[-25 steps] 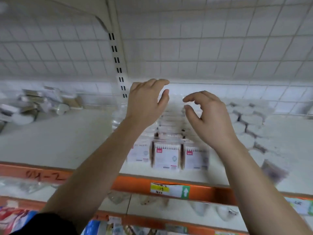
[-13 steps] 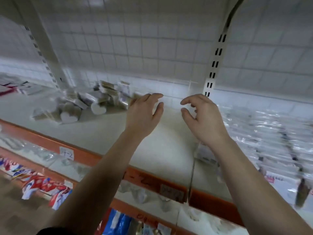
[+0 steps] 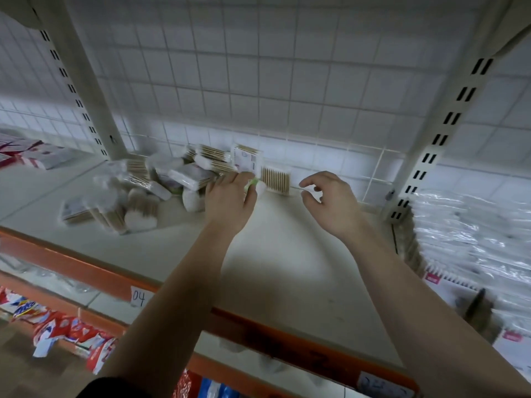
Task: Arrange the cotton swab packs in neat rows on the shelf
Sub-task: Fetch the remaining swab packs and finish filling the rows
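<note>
Tag [image 3: 138, 297] reading "04" sits on the shelf edge [image 3: 71, 265]; left hand [image 3: 230, 199] grips a swab pack [image 3: 254, 185], right hand [image 3: 333, 202] loosely curled, empty.

Both arms reach forward. My left hand [image 3: 230, 198] grips a swab pack [image 3: 256, 185]; my right hand [image 3: 330, 201] hovers, loosely curled.

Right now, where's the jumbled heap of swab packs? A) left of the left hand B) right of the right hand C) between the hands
A: the jumbled heap lies left of the left hand, which reaches its edge; the right hand hovers over the shelf.
</note>
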Demonstrator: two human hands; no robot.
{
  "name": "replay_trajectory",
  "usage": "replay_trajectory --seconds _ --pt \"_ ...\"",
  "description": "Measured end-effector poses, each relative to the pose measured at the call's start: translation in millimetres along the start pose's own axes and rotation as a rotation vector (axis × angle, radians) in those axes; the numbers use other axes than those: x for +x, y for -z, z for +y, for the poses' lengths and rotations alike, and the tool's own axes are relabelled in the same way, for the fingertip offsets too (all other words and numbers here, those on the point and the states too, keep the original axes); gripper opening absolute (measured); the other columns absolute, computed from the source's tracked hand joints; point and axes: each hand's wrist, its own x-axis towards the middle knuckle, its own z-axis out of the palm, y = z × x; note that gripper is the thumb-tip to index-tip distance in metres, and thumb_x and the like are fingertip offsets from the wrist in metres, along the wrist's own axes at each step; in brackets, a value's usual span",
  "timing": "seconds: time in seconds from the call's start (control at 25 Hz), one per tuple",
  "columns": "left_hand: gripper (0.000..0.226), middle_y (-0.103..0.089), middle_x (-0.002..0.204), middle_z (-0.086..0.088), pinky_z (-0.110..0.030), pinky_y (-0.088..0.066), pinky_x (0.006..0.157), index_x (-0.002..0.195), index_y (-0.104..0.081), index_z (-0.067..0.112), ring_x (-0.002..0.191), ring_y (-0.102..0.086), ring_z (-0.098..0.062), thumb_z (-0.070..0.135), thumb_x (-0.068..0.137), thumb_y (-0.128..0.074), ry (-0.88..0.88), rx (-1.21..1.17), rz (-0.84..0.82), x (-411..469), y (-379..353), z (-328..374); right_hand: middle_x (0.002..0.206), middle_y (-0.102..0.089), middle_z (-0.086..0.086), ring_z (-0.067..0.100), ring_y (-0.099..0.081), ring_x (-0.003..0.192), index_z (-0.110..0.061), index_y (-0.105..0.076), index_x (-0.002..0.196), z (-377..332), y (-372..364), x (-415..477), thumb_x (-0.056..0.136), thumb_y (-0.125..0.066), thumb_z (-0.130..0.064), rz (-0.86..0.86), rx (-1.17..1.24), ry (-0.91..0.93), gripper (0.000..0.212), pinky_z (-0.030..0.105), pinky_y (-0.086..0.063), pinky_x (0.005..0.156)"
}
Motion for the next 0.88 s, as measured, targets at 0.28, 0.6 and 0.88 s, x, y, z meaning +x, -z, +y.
replay_trajectory --seconds 0.28,0.6,0.88 --pt "0.037 -0.064 0.105 -0.008 -0.042 -0.048 0.082 0.108 -0.064 0.014 0.096 -0.058 -0.033 0.029 0.084 -0.042 -0.008 -0.046 0.047 -0.4 -18.9 -26.0 0.134 -0.054 0.004 0.02 -0.05 0.123 -0.01 -0.058 0.127 1.0 -36.4 46.1 0.089 -0.052 -0.006 -0.07 -0.067 0.022 0.039 0.022 -0.034 0.1" --pt "0.054 -0.038 0.149 -0.001 -0.042 -0.026 0.111 0.144 -0.039 0.021 0.14 -0.029 -0.022 0.023 0.09 -0.044 -0.135 -0.041 -0.228 -4.6 -29.6 -17.6 0.104 -0.051 0.007 0.022 -0.055 0.084 -0.008 -0.062 0.106 -0.5 -54.4 61.9 0.079 -0.062 -0.003 -0.003 -0.111 0.006 0.028 0.034 -0.048 0.076" --pt "0.055 -0.043 0.143 -0.002 -0.04 -0.031 0.1 0.148 -0.032 0.022 0.134 -0.031 -0.023 0.024 0.096 -0.047 -0.107 0.014 -0.213 -3.9 -27.9 -16.1 0.085 -0.061 0.001 0.017 -0.051 0.075 -0.016 -0.058 0.089 2.9 -37.3 52.1 0.079 -0.062 -0.008 0.117 -0.025 -0.054 0.014 0.027 -0.038 0.065"
